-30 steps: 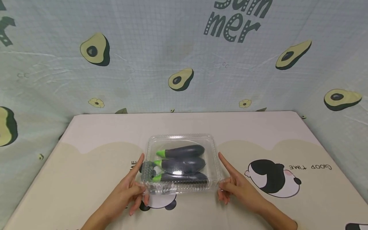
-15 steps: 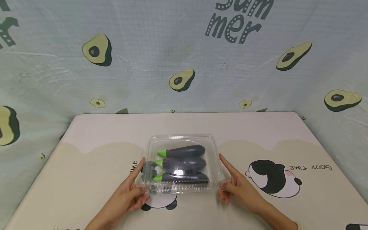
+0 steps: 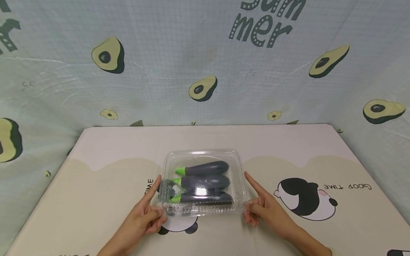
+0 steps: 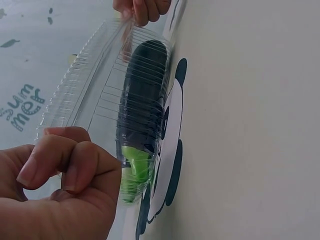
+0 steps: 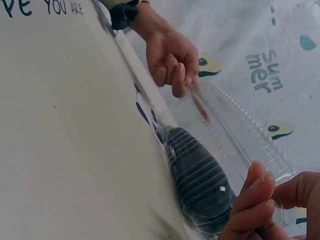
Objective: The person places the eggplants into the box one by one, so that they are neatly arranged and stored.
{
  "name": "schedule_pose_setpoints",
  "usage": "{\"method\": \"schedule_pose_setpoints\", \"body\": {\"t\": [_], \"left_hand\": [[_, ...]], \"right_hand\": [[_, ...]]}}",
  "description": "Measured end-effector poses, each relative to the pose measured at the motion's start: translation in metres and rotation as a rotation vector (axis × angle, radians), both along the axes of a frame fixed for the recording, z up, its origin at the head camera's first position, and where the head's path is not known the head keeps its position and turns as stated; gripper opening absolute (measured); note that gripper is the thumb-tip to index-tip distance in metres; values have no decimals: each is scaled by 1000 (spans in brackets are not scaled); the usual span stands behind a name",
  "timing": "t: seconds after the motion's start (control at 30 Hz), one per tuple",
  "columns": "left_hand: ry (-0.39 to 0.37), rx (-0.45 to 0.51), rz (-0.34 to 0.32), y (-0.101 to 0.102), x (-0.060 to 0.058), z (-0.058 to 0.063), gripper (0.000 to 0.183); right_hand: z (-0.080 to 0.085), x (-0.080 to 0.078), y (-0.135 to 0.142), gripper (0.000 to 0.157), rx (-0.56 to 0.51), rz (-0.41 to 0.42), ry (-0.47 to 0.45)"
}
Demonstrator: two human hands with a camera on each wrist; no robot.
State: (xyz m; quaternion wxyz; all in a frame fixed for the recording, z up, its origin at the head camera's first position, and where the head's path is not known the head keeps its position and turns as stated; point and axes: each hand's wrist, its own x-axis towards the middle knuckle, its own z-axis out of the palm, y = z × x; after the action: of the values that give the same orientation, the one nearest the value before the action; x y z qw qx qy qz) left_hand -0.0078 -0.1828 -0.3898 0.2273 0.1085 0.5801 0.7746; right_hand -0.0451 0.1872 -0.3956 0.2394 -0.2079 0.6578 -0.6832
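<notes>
A clear plastic clamshell container (image 3: pixel 205 153) with its lid down lies at the middle of the table. Inside are three dark purple eggplants with green stem ends, one at the back (image 3: pixel 206 168), one in the middle (image 3: pixel 205 183) and one in front (image 3: pixel 205 197). My left hand (image 3: pixel 141 217) pinches the front left corner of the rim, index finger straight along the side. At the front right corner my right hand (image 3: pixel 269 211) pinches the rim, its index finger also straight. In the right wrist view, the thumb and fingertips (image 5: pixel 255 200) meet at the ridged edge.
A pale cloth (image 3: pixel 288 142) with cartoon dog prints (image 3: pixel 307 199) covers the table. Behind it hangs a light curtain (image 3: pixel 153 71) printed with avocados, close to the table's back edge.
The left hand's lower fingers have curled in toward the container's corner, and its index fingertip has moved slightly nearer me. The container and right hand stay nearly in place.
</notes>
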Motion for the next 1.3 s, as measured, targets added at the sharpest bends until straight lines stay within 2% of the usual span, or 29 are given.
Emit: {"method": "schedule_pose_setpoints", "body": {"t": [0.43,0.87,1.07,1.3], "left_hand": [[18,7,-14,1,0,0,80],[6,-13,-1,1,1,1,80],[1,-21,4,1,1,2,81],[3,-21,4,1,1,1,81]], "right_hand": [[-2,2,-4,79,-33,-41,-24],[-3,3,-11,83,-5,-127,-31],[-5,3,-12,84,-64,-130,-50],[-9,4,-14,84,-182,-128,-60]]}}
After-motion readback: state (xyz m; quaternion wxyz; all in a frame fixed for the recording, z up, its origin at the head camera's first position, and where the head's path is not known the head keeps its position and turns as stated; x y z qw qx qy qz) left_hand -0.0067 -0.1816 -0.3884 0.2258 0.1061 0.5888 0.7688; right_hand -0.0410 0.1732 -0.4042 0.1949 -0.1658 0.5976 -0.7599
